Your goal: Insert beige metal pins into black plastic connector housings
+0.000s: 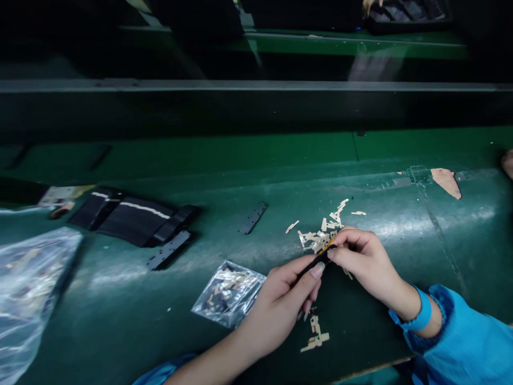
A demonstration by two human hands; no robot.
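My left hand is closed around a narrow black plastic strip, thumb on top. At the strip's far end, my right hand pinches with thumb and forefinger. A bit of yellow shows there, but what lies between those fingertips is too small to make out. Just beyond both hands, small pale flat pieces lie in a loose heap on the green table. A few more such pieces lie on the near side of my left hand. Beside my left wrist is a clear plastic bag of small parts.
A dark perforated plate lies left of the heap. Farther left are stacked black strips, another plate and a large clear bag. A grey rail runs across behind. Beyond it, someone's hand touches a black tray.
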